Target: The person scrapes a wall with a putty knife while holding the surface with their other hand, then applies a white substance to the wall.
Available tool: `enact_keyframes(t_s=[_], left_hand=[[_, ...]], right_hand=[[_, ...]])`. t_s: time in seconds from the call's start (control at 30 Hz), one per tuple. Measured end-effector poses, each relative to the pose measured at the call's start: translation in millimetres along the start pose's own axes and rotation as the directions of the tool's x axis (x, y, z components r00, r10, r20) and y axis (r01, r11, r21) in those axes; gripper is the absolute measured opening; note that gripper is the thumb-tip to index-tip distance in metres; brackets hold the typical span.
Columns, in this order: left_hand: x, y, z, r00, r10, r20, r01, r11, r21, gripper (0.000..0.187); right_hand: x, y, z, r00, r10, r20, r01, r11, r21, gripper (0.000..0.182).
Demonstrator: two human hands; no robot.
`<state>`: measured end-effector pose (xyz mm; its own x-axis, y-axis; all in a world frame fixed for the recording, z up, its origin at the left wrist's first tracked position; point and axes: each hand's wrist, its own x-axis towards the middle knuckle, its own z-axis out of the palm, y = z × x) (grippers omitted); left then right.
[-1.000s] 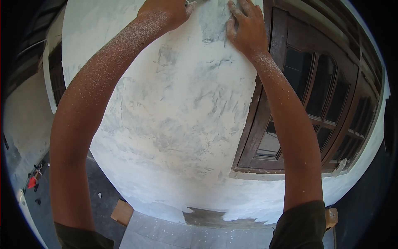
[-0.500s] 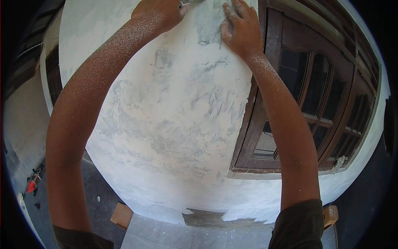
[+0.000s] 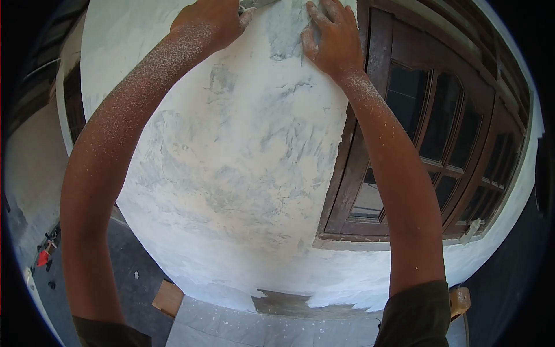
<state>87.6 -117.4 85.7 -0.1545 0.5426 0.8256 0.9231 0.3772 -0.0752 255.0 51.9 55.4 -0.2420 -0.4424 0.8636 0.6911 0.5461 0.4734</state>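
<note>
Raised at the top edge of the view, my left hand [image 3: 214, 23] is closed round a putty knife [image 3: 261, 4]. Only a bit of its grey metal blade shows; the rest is hidden or cut off. My right hand [image 3: 334, 40] rests against the white plastered wall [image 3: 231, 144] beside the window frame, fingers apart and dusted with white, holding nothing. Between the hands lies a greyish patch [image 3: 286, 34] on the wall. White powder covers my left forearm and specks the right one.
To the right is a brown wooden window [image 3: 376, 115] with glass panes. Below the wall, grey boards or tiles [image 3: 231, 327] carry white flecks near a bare patch [image 3: 283, 302]. Wooden block ends [image 3: 167, 298] stick out at both sides. A red object [image 3: 43, 258] lies at lower left.
My left hand has moved slightly left and down with the putty knife. The right hand has shifted a little to the left along the wall.
</note>
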Motion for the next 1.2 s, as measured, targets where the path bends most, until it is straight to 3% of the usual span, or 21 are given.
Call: enact_keyframes(t_s=[0.07,0.3,0.4,0.47,0.53,0.63,0.7,0.73,0.8,0.93,1.03,1.1,1.2], left_hand=[[-10,0,-4,0.995,-0.056,0.077,0.059,0.998,-0.034,0.04],[11,12,-7,0.997,-0.077,0.025,0.078,0.997,-0.026,0.04],[6,-3,10,1.0,-0.016,-0.026,0.013,0.993,-0.116,0.04],[18,-25,56,0.957,0.152,-0.247,-0.132,0.987,0.097,0.054],[17,-19,56,0.96,0.119,-0.253,-0.102,0.991,0.081,0.05],[22,-4,36,0.966,0.1,-0.237,-0.097,0.995,0.026,0.05],[9,19,0,0.999,-0.052,0.015,0.053,0.997,-0.061,0.04],[11,14,13,0.998,-0.055,0.021,0.057,0.997,-0.061,0.04],[9,4,42,0.968,0.084,-0.237,-0.076,0.996,0.041,0.049],[1,1,49,0.963,0.092,-0.254,-0.087,0.996,0.034,0.05],[6,11,28,0.978,0.071,-0.196,-0.067,0.997,0.031,0.051],[-3,23,-6,0.99,-0.08,0.115,0.091,0.992,-0.092,0.041],[-9,20,-1,0.997,-0.06,0.05,0.065,0.994,-0.092,0.041]], right_hand=[[-2,0,1,1.0,0.014,0.007,-0.014,1.0,0.005,0.052],[-1,0,1,1.0,0.003,-0.014,-0.003,1.0,0.031,0.052],[-1,1,2,1.0,0.002,-0.004,-0.002,1.0,0.008,0.052],[0,2,2,1.0,-0.006,-0.001,0.006,1.0,-0.003,0.052],[0,2,2,1.0,-0.009,-0.002,0.009,1.0,-0.019,0.052],[0,0,2,1.0,0.003,0.004,-0.003,1.0,-0.007,0.052],[-1,1,1,1.0,-0.007,-0.026,0.008,0.999,0.054,0.052],[-1,0,0,1.0,-0.007,-0.021,0.008,0.998,0.059,0.052],[0,0,1,0.999,0.017,0.034,-0.017,1.0,-0.006,0.052],[1,0,-1,1.0,0.018,0.023,-0.018,1.0,-0.001,0.053],[1,-2,0,0.999,0.025,0.022,-0.026,0.999,0.019,0.054],[-1,-1,1,1.0,0.028,0.006,-0.028,1.0,0.01,0.053],[0,0,-1,1.0,0.016,0.027,-0.016,1.0,0.013,0.053]])
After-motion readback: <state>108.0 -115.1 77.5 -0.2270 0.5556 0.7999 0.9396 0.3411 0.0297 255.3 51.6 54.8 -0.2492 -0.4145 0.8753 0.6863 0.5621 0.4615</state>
